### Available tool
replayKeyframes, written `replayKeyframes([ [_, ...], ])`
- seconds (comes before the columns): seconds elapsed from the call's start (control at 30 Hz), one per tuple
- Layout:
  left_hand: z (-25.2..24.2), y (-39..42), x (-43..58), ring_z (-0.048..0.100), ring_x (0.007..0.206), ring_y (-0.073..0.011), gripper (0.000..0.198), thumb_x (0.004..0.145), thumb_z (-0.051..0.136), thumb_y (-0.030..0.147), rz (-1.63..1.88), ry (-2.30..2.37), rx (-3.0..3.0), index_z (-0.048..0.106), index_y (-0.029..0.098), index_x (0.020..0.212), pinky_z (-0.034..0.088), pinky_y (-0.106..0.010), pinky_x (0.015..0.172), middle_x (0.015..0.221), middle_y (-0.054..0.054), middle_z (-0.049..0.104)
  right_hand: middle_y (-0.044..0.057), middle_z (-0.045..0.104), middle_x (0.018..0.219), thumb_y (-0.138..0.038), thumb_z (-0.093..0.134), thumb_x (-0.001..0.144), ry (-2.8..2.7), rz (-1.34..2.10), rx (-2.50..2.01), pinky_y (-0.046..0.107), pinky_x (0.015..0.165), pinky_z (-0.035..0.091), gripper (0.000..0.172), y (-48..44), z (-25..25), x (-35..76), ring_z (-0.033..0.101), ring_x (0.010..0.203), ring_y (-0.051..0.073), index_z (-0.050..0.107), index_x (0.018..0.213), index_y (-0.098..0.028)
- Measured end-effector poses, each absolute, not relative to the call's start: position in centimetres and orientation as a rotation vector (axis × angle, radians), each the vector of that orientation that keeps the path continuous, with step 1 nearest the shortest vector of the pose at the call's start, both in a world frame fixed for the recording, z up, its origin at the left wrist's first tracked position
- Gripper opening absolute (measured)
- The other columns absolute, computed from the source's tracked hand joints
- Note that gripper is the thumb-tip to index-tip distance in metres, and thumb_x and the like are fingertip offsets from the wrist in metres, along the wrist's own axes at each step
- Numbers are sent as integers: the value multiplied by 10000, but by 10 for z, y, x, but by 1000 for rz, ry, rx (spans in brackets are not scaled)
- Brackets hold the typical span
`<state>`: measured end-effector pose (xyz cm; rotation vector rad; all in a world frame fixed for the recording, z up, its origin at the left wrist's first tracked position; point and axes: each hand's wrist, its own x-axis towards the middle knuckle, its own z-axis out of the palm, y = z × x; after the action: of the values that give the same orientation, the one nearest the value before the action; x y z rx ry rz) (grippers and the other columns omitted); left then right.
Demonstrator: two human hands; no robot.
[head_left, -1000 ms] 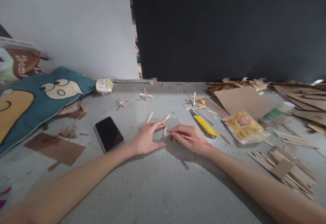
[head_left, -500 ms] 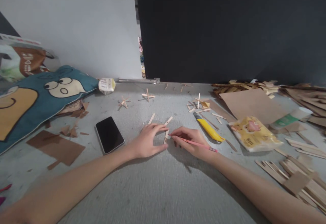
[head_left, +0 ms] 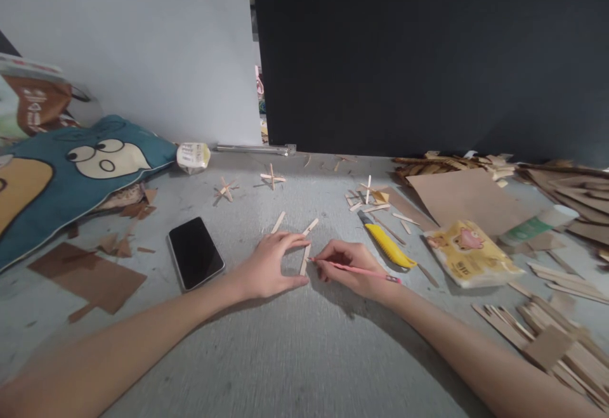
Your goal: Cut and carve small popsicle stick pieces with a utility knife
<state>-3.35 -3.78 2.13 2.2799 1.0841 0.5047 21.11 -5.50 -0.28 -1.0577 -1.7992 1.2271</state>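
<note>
On the grey tabletop, my left hand [head_left: 272,267] steadies a short craft stick [head_left: 305,259], index finger near its far end and thumb at its near end. A pink pencil [head_left: 361,270] is pinched in my right hand [head_left: 351,267] in a writing grip, its point at the stick's right edge. Whether the point touches the wood is too small to tell. Just beyond my left fingers lie a craft stick [head_left: 278,222] and another stick [head_left: 311,226], both partly hidden by the hand. A yellow utility knife [head_left: 389,245] rests to the right of my right hand.
A phone [head_left: 195,253] lies left of my left hand. Small stick crosses [head_left: 273,177] stand farther back. To the right are a yellow tissue pack [head_left: 472,253], a green-and-white tube [head_left: 540,224] and piled craft sticks [head_left: 547,335]. A blue pillow [head_left: 109,158] sits at left.
The pencil point has shifted slightly toward me along the stick. My left hand keeps its hold. The whole view has turned a little, so things appear farther left.
</note>
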Motion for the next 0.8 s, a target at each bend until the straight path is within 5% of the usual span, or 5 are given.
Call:
replayKeyframes([
  [0.8, 22, -37, -33, 492, 1427, -376, 673, 840, 796, 485, 500, 1088, 2269, 590, 257, 1439, 392, -569, 1177, 1513, -162, 566, 12, 701, 683, -454, 669, 932, -1793, 1285, -1115, 249, 579, 497, 253, -52, -1, 210, 642, 602, 135, 671, 863, -210],
])
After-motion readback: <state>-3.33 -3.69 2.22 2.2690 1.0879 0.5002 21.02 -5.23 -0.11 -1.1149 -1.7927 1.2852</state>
